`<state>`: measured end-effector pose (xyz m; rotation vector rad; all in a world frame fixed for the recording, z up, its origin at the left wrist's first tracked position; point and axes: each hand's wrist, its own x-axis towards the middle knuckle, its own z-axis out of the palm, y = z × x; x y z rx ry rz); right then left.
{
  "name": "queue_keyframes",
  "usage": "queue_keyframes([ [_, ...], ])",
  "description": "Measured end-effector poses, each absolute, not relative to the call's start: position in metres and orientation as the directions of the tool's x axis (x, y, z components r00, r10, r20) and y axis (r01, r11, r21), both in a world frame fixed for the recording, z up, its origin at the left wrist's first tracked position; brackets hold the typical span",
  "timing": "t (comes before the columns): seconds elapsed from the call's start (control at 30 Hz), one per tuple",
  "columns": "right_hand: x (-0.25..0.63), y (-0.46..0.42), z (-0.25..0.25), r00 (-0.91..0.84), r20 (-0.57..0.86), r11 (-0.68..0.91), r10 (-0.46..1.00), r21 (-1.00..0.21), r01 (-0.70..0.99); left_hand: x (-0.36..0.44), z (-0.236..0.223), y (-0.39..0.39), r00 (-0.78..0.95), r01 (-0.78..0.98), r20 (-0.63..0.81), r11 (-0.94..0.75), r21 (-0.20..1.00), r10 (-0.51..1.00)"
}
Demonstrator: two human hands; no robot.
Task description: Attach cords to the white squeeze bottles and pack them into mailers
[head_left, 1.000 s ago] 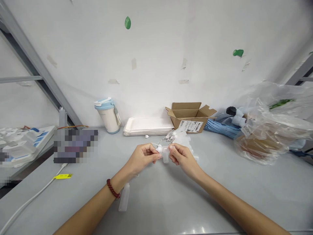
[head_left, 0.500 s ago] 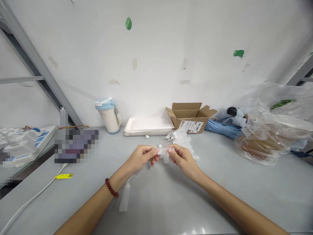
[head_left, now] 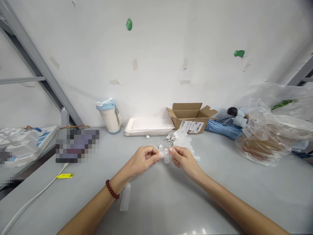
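Your left hand (head_left: 143,160) and right hand (head_left: 184,160) | both grips pinched shut on a small translucent squeeze bottle (head_left: 166,158) | likely light, soft, slippery | best held at the neck

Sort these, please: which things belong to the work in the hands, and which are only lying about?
Work: left hand, right hand, white plastic bottle between them, heap of similar bottles, bottle near the left wrist.
Lying about: cardboard box, stack of white trays, blue-lidded tumbler, plastic bag.
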<state>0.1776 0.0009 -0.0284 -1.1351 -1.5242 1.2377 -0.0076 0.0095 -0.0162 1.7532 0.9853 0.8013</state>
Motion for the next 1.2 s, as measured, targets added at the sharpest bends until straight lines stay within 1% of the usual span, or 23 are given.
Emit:
queue_keyframes([
  [0.1,0.177,0.002,-0.031,-0.227,0.014,0.034,0.974,-0.996,0.082,-0.006,-0.017,0.009,0.467,0.284,0.135,-0.292,0.913,0.874],
  [0.27,0.177,0.002,-0.035,-0.207,-0.021,0.0,0.978,-0.995,0.1,-0.006,-0.018,0.009,0.476,0.376,0.216,-0.419,0.827,0.853],
  [0.33,0.178,0.002,-0.036,-0.194,0.004,0.031,0.981,-0.99,0.138,-0.007,-0.018,0.009,0.466,0.407,0.233,-0.441,0.8,0.854],
  [0.43,0.179,0.001,-0.034,-0.147,0.113,0.152,0.983,-0.948,0.28,-0.009,-0.017,0.013,0.455,0.417,0.208,-0.413,0.81,0.866],
  [0.53,0.181,0.0,-0.031,-0.136,0.264,0.297,0.955,-0.842,0.451,-0.013,-0.023,0.021,0.434,0.462,0.173,-0.383,0.8,0.884],
  [0.6,0.183,0.002,-0.032,-0.146,0.358,0.379,0.922,-0.758,0.531,-0.017,-0.032,0.03,0.373,0.537,0.194,-0.382,0.752,0.907],
  [0.67,0.185,0.004,-0.036,-0.148,0.459,0.448,0.876,-0.66,0.603,-0.023,-0.042,0.041,0.256,0.635,0.243,-0.352,0.688,0.936],
  [0.73,0.186,0.007,-0.041,-0.164,0.547,0.496,0.821,-0.541,0.679,-0.029,-0.052,0.052,0.199,0.677,0.363,-0.396,0.621,0.91],
  [0.8,0.186,0.01,-0.047,-0.2,0.596,0.511,0.778,-0.414,0.753,-0.033,-0.06,0.062,0.239,0.664,0.434,-0.472,0.58,0.869],
  [0.83,0.185,0.011,-0.049,-0.221,0.604,0.506,0.766,-0.353,0.787,-0.035,-0.063,0.066,0.263,0.658,0.44,-0.493,0.569,0.859],
  [0.93,0.184,0.014,-0.054,-0.269,0.594,0.467,0.758,-0.208,0.859,-0.037,-0.067,0.075,0.314,0.662,0.392,-0.496,0.563,0.865],
  [0.97,0.184,0.014,-0.056,-0.275,0.585,0.453,0.763,-0.181,0.873,-0.036,-0.068,0.076,0.322,0.67,0.374,-0.489,0.558,0.869],
  [1.03,0.184,0.015,-0.058,-0.265,0.573,0.427,0.775,-0.166,0.889,-0.036,-0.07,0.078,0.33,0.686,0.36,-0.483,0.543,0.873],
  [1.13,0.184,0.015,-0.06,-0.236,0.585,0.403,0.776,-0.171,0.899,-0.035,-0.071,0.079,0.321,0.701,0.378,-0.486,0.521,0.868],
  [1.2,0.184,0.015,-0.061,-0.232,0.602,0.396,0.764,-0.153,0.906,-0.035,-0.072,0.08,0.298,0.714,0.391,-0.475,0.515,0.871],
])
